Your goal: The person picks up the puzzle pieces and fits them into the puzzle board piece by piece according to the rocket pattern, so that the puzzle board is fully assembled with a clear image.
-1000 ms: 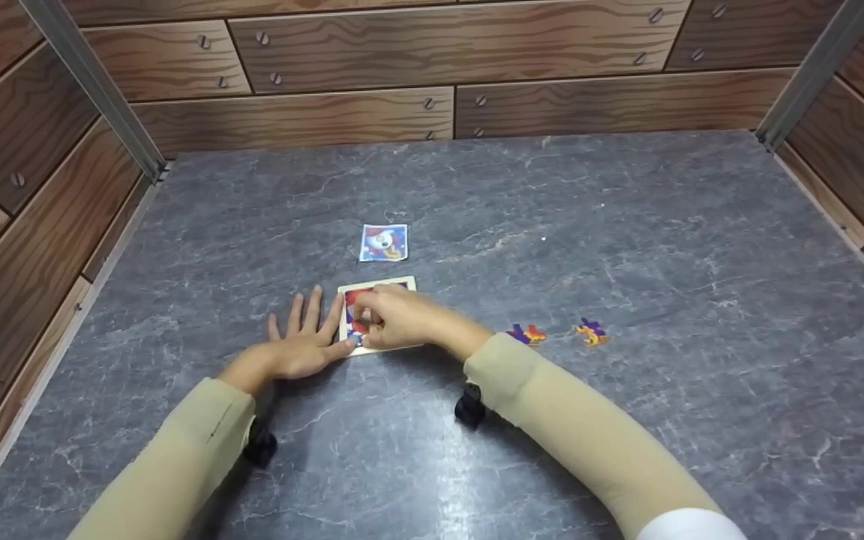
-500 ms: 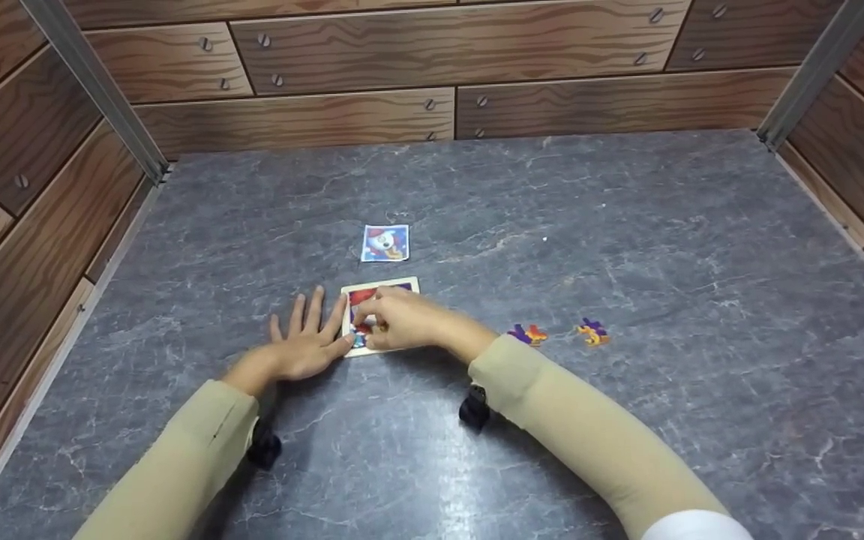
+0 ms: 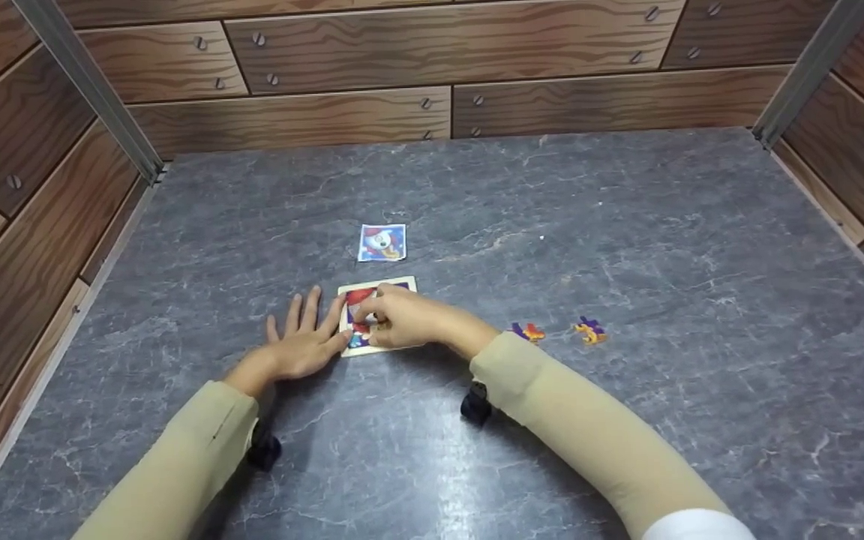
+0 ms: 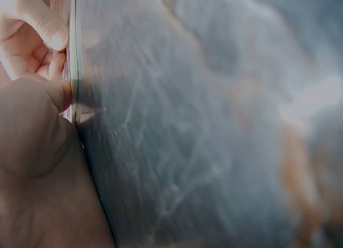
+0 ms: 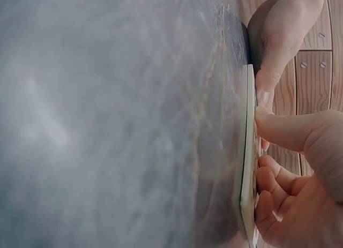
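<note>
A small jigsaw puzzle in a cream-rimmed board lies on the table, showing a red, purple and white picture. My left hand rests flat with spread fingers at the board's left edge, its thumb and index finger touching the rim. Over the board, my right hand has curled fingers, with thumb and index finger at a puzzle piece that the hand mostly hides. The right wrist view shows that thumb down on the board, the other fingertips bent against it. Two loose puzzle pieces, one purple and orange-red, one purple and yellow, lie to the right.
Behind the board lies a small square picture card with a white cartoon figure. Wood-patterned walls close off the grey marbled table at the back and both sides. Tiny white specks dot the tabletop.
The right thumb and index finger have shifted slightly on the board, and more of its lower left corner shows. The left hand and both loose pieces stay in place.
</note>
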`<state>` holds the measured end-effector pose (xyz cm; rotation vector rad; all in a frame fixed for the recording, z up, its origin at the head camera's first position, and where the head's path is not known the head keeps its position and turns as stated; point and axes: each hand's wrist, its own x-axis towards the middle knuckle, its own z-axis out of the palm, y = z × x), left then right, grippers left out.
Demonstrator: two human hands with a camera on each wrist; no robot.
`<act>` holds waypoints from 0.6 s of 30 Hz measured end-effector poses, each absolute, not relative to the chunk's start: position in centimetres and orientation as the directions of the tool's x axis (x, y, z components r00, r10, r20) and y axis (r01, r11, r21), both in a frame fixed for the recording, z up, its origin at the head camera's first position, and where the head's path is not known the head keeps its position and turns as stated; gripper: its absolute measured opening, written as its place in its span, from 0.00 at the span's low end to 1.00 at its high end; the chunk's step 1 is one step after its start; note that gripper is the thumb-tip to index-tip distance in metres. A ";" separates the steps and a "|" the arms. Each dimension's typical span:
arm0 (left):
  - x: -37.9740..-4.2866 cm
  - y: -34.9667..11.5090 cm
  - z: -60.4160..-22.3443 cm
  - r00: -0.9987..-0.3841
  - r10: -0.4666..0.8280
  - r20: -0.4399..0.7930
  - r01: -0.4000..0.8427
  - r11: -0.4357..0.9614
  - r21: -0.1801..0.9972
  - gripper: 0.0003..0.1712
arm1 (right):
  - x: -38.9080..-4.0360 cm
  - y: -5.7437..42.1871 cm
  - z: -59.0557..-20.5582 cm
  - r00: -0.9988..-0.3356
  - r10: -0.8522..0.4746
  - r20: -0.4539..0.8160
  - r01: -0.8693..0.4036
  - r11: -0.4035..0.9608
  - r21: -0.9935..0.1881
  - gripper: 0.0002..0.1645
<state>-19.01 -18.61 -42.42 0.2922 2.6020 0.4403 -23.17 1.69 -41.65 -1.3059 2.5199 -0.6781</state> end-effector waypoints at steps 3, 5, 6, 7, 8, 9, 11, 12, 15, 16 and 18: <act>-19.0 -18.8 -42.5 -0.862 0.278 -0.423 0.119 0.924 0.364 0.42 | -23.0 1.5 -41.4 -0.554 -0.832 0.021 -0.749 0.487 -0.449 0.17; -19.1 -18.7 -42.6 -0.860 0.279 -0.427 0.118 0.923 0.366 0.42 | -23.0 1.6 -41.1 -0.541 -0.841 0.007 -0.758 0.484 -0.437 0.17; -19.2 -18.7 -42.6 -0.858 0.283 -0.430 0.118 0.921 0.371 0.43 | -23.0 1.7 -40.9 -0.536 -0.844 -0.002 -0.756 0.481 -0.445 0.16; -19.2 -18.7 -42.6 -0.854 0.285 -0.435 0.120 0.922 0.368 0.43 | -23.1 1.7 -40.7 -0.534 -0.846 -0.010 -0.746 0.477 -0.465 0.17; -19.2 -18.7 -42.6 -0.851 0.285 -0.440 0.120 0.923 0.366 0.44 | -23.1 1.9 -40.5 -0.536 -0.844 -0.020 -0.726 0.473 -0.500 0.17; -19.2 -18.7 -42.6 -0.849 0.291 -0.440 0.124 0.921 0.369 0.44 | -23.2 2.0 -40.3 -0.543 -0.840 -0.026 -0.702 0.470 -0.534 0.18; -19.2 -18.8 -42.6 -0.847 0.295 -0.441 0.130 0.921 0.366 0.45 | -23.2 2.4 -39.9 -0.556 -0.831 -0.022 -0.658 0.456 -0.600 0.19; -19.2 -18.8 -42.6 -0.846 0.297 -0.442 0.132 0.921 0.366 0.46 | -23.2 2.7 -39.7 -0.565 -0.825 -0.019 -0.634 0.449 -0.629 0.19; -19.1 -18.8 -42.4 -0.849 0.294 -0.439 0.131 0.922 0.364 0.49 | -23.0 4.0 -39.2 -0.588 -0.809 0.002 -0.595 0.430 -0.679 0.20; -19.1 -18.8 -42.3 -0.849 0.292 -0.441 0.129 0.923 0.363 0.49 | -22.9 4.5 -39.1 -0.593 -0.805 0.010 -0.589 0.424 -0.688 0.20; -19.0 -18.8 -42.2 -0.847 0.293 -0.444 0.130 0.924 0.361 0.51 | -22.6 5.8 -38.9 -0.611 -0.791 0.009 -0.568 0.432 -0.700 0.19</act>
